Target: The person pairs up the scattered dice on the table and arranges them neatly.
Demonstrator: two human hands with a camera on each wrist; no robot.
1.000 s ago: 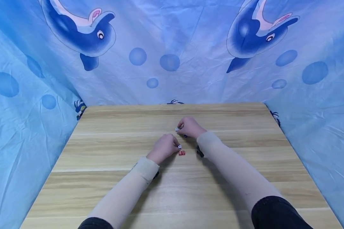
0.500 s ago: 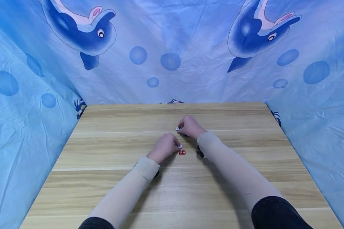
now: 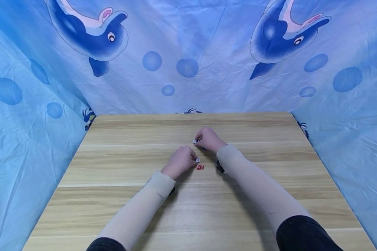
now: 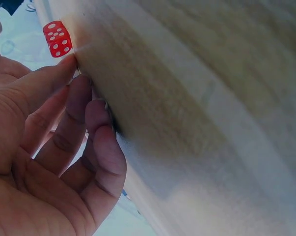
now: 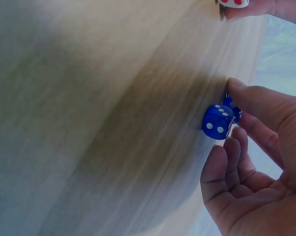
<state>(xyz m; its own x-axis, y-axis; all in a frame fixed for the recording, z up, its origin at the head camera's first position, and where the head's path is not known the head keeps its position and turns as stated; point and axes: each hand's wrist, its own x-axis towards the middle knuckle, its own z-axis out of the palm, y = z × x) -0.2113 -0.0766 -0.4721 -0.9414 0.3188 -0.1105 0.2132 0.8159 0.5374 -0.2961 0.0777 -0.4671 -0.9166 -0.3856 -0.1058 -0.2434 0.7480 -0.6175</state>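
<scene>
My left hand (image 3: 180, 161) pinches a white die (image 3: 197, 160) between thumb and fingertips, low over the wooden table. Just in front of it lie two red dice (image 3: 200, 167), side by side. In the left wrist view a red die (image 4: 57, 39) shows beyond the thumb tip, while the white one is hidden. Farther back, my right hand (image 3: 209, 140) pinches another white die (image 3: 194, 141) at its fingertips. Two blue dice (image 5: 217, 121) sit by the right thumb and curled fingers in the right wrist view. At its top edge shows the left hand's white die (image 5: 234, 2), with red pips.
The light wooden table (image 3: 128, 209) reaches back to a blue curtain (image 3: 213, 90) printed with dolphins and bubbles. Curtain also hangs on both sides. Both forearms wear pale sleeves, with a dark wrist device (image 3: 220, 166) under the right wrist.
</scene>
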